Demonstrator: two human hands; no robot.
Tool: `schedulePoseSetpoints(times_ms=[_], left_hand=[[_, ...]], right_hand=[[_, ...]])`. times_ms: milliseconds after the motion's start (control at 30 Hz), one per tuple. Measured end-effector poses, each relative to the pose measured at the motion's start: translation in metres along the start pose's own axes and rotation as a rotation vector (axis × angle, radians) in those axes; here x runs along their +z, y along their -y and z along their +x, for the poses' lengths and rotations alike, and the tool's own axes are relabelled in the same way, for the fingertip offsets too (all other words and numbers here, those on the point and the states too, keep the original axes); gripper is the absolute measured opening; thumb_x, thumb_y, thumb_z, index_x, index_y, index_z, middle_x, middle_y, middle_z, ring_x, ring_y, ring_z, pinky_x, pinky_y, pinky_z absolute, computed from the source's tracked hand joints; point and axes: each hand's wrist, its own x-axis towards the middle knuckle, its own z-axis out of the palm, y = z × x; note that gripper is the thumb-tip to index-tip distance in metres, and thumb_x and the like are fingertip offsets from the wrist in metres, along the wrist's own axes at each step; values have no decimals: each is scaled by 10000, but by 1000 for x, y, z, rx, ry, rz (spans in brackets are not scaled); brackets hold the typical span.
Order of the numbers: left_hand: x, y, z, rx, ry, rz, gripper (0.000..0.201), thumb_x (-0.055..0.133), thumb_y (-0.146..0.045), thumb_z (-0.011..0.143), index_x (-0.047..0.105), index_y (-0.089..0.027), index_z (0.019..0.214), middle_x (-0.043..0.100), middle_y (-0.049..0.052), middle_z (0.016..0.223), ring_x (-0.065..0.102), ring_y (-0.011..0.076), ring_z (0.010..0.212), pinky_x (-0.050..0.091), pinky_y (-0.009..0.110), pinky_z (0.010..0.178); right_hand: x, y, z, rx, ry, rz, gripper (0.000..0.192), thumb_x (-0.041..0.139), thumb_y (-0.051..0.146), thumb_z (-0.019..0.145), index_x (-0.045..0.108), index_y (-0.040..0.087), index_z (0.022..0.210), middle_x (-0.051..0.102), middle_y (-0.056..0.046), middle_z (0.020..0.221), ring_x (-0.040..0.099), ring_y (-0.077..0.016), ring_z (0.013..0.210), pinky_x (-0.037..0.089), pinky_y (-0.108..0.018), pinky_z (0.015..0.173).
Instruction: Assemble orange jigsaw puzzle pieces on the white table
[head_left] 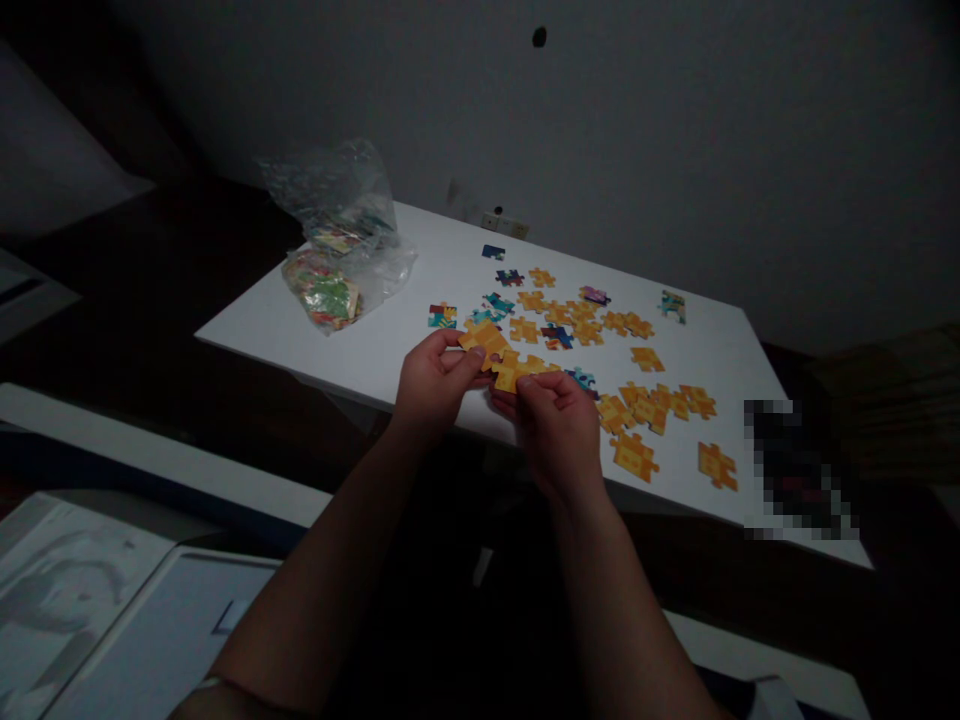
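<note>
My left hand (pixel 435 380) pinches a yellow-orange puzzle piece (pixel 485 340) between thumb and fingers. Another yellow puzzle piece (pixel 508 373) is pinched in my right hand (pixel 559 415). The two pieces meet edge to edge above the near side of the white table; I cannot tell whether they interlock. Beyond and right of my hands lie several loose yellow puzzle pieces (pixel 634 455), many face up with their tabs showing. Among them are teal and dark blue pieces (pixel 557 336). A colourful piece (pixel 442 316) lies just past my left hand.
Clear plastic bags (pixel 330 285) with colourful pieces inside stand at the table's left end. The white table (pixel 255 315) is set against a grey wall with a socket (pixel 504 225). A blurred-out dark object (pixel 802 470) sits at the right end. Boxes (pixel 82 590) lie at lower left.
</note>
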Motion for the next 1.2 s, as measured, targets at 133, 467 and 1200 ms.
schedulePoseSetpoints(times_ms=[133, 467, 1200], left_hand=[[1, -4, -2, -19, 19, 30, 387, 886, -391, 814, 646, -213, 1060, 846, 47, 831, 836, 227, 751, 703, 350, 750], [-2, 5, 3, -3, 22, 63, 358, 850, -445, 823, 652, -231, 1031, 842, 40, 821, 806, 222, 718, 660, 325, 665], [1, -1, -5, 72, -39, 82, 328, 855, -337, 795, 619, -244, 1002, 777, -10, 745, 808, 216, 701, 675, 325, 679]], right_hand=[[2, 1, 1, 15, -20, 11, 347, 973, 369, 794, 668, 227, 881, 842, -32, 784, 860, -205, 757, 721, -348, 826], [3, 2, 0, 35, -14, -117, 445, 992, 451, 777, 602, 237, 779, 834, -45, 724, 835, -203, 686, 661, -295, 686], [-9, -8, -30, -330, -85, -258, 233, 823, 470, 924, 710, 295, 1030, 694, 38, 804, 590, -121, 544, 478, -262, 499]])
